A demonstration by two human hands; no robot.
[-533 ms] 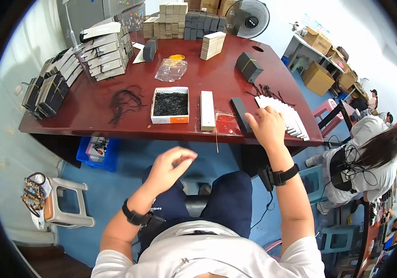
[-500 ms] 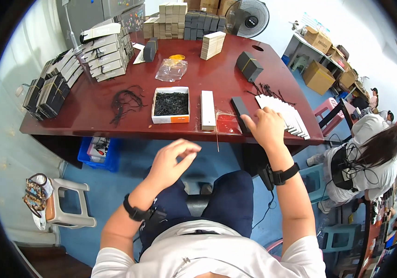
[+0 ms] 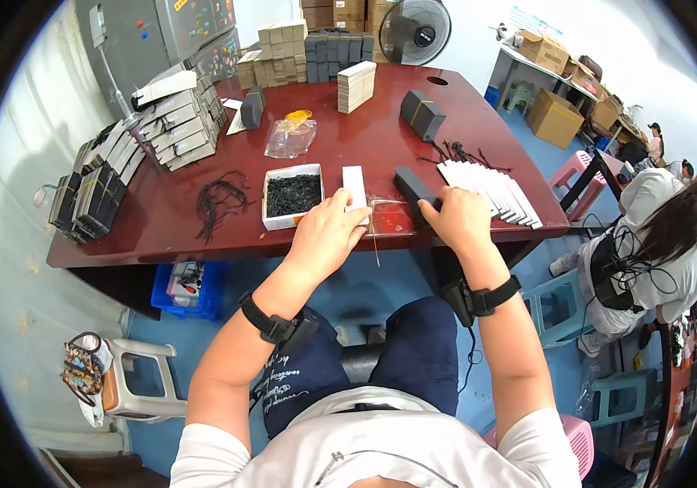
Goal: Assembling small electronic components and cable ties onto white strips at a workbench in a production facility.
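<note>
My left hand [image 3: 328, 232] rests flat, fingers spread, holding nothing, on the white strip box [image 3: 355, 189], long axis running away; right hand [image 3: 462, 218] curls over the black box [image 3: 415, 193].

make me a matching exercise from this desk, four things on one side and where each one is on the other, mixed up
Things:
1. white tray of black bits
2. long black box
3. fan
4. row of white cards

Places:
a. under the right hand
b. far edge of the table
c. just beyond the left hand
d. right of the right hand

Pairs: 1-c, 2-a, 3-b, 4-d
</note>
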